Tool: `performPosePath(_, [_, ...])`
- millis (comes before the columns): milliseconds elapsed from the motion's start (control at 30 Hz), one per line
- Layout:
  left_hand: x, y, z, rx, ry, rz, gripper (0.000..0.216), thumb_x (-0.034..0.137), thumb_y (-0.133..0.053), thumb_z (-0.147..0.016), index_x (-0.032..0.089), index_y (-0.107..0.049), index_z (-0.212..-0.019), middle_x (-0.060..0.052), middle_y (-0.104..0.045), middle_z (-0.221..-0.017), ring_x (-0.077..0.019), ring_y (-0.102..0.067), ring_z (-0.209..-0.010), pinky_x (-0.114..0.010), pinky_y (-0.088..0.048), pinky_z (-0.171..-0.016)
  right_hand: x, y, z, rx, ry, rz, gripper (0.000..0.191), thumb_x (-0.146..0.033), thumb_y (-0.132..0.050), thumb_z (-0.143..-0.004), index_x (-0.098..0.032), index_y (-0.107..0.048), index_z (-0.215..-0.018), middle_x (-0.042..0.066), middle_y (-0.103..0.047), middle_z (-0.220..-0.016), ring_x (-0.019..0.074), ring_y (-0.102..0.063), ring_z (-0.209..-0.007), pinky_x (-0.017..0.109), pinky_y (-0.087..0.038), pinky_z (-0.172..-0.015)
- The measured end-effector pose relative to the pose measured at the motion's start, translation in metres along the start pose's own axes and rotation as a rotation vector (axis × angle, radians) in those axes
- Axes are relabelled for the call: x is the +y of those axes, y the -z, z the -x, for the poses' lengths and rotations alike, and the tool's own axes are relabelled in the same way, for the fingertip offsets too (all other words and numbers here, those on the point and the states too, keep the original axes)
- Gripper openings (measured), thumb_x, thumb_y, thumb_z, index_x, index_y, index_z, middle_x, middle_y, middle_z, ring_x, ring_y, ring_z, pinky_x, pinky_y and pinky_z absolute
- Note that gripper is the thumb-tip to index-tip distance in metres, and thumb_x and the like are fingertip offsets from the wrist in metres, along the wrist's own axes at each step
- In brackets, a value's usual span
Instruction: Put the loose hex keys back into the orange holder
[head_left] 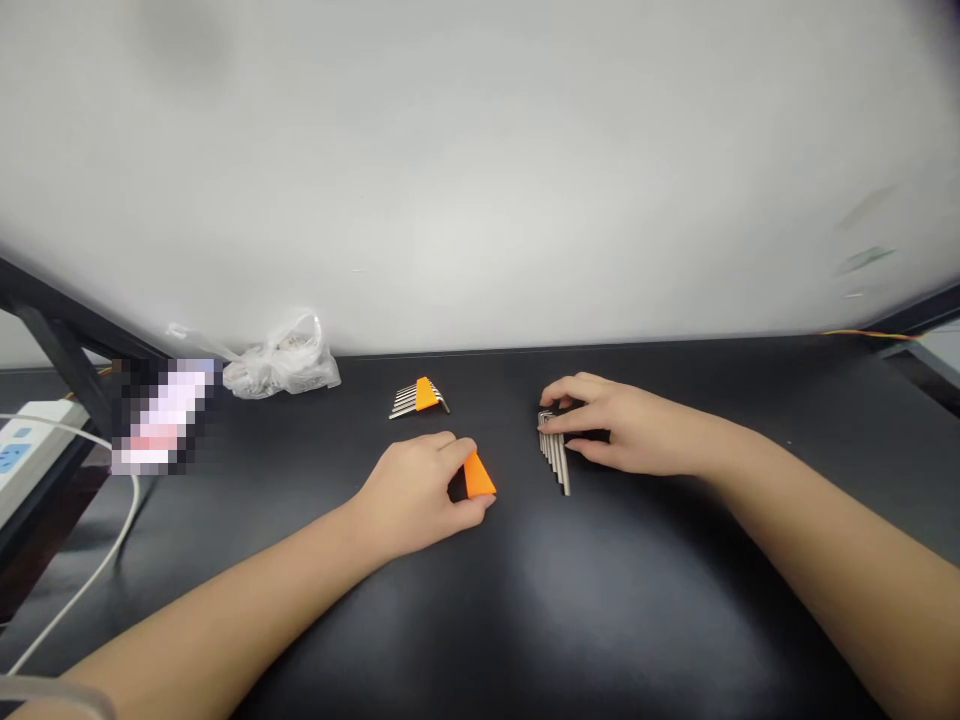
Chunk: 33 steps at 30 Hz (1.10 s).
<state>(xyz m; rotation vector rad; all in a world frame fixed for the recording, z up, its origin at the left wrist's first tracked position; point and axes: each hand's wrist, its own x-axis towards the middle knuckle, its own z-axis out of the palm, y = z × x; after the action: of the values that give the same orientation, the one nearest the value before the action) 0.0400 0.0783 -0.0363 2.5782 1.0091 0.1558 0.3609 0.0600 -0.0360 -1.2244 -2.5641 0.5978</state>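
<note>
My left hand (420, 490) is curled round an empty orange hex-key holder (478, 477), which rests on the black table (480, 600). To the right, my right hand (622, 425) lies over a loose row of silver hex keys (556, 462), fingertips pressed on their bent ends. The keys lie side by side on the table with their long shafts pointing towards me. Farther back sits a second set of hex keys in an orange holder (420, 397), untouched.
A crumpled clear plastic bag (281, 365) lies at the back left against the white wall. A white power strip (26, 450) with a white cable (90, 575) sits at the left edge beside a black frame leg.
</note>
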Motion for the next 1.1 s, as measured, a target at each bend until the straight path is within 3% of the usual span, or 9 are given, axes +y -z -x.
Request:
performPosePath(167, [0.000, -0.001, 0.000, 0.010, -0.012, 0.002, 0.026, 0.047, -0.069, -0.084, 0.023, -0.062, -0.093, 0.000, -0.058, -0.079, -0.0168, -0.058, -0.072, -0.027, -0.041, -0.063, -0.009, 0.002, -0.001, 0.005, 0.035, 0.122, 0.035, -0.018, -0.059, -0.091, -0.030, -0.077, -0.119, 0.008, -0.063, -0.134, 0.0287, -0.060, -0.117, 0.047, -0.053, -0.096])
performPosePath(400, [-0.001, -0.002, 0.000, 0.002, -0.009, -0.026, 0.029, 0.048, -0.069, -0.085, 0.023, -0.062, -0.097, 0.000, -0.059, -0.081, -0.0169, -0.058, -0.073, -0.028, -0.041, -0.063, -0.005, 0.001, 0.000, 0.032, 0.011, 0.120, 0.052, -0.018, -0.060, -0.089, -0.027, -0.064, -0.141, 0.009, -0.060, -0.143, 0.0305, -0.058, -0.125, 0.050, -0.051, -0.104])
performPosePath(567, [-0.001, -0.002, 0.000, -0.007, -0.009, -0.026, 0.030, 0.049, -0.068, -0.085, 0.023, -0.063, -0.100, 0.000, -0.059, -0.082, -0.0168, -0.058, -0.073, -0.028, -0.041, -0.063, 0.003, -0.006, -0.001, 0.050, -0.009, 0.085, 0.042, -0.023, -0.058, -0.094, -0.026, -0.068, -0.134, 0.010, -0.062, -0.136, 0.0285, -0.059, -0.120, 0.046, -0.055, -0.097])
performPosePath(767, [-0.004, 0.001, -0.002, 0.008, 0.010, 0.001, 0.029, 0.049, -0.068, -0.086, 0.023, -0.062, -0.098, 0.001, -0.059, -0.082, -0.0164, -0.057, -0.073, -0.027, -0.043, -0.064, -0.001, -0.020, -0.008, 0.170, -0.131, 0.073, 0.036, -0.028, -0.057, -0.095, -0.023, -0.065, -0.130, 0.012, -0.062, -0.127, 0.0270, -0.063, -0.110, 0.042, -0.057, -0.091])
performPosePath(933, [-0.010, 0.004, -0.005, 0.034, 0.028, 0.006, 0.027, 0.047, -0.066, -0.087, 0.023, -0.061, -0.097, -0.001, -0.059, -0.083, -0.0168, -0.058, -0.075, -0.026, -0.044, -0.065, -0.010, -0.028, -0.013, 0.228, -0.225, 0.056, 0.029, -0.025, -0.056, -0.094, -0.022, -0.062, -0.121, 0.011, -0.061, -0.123, 0.0211, -0.064, -0.089, 0.037, -0.057, -0.077])
performPosePath(1100, [-0.011, 0.003, -0.006, 0.041, 0.022, 0.009, 0.027, 0.047, -0.067, -0.086, 0.023, -0.061, -0.097, 0.000, -0.059, -0.083, -0.0162, -0.058, -0.074, -0.026, -0.044, -0.065, -0.014, -0.035, -0.015, 0.319, -0.224, 0.089, 0.026, -0.018, -0.058, -0.089, -0.021, -0.062, -0.114, 0.012, -0.059, -0.119, 0.0216, -0.061, -0.089, 0.037, -0.053, -0.078])
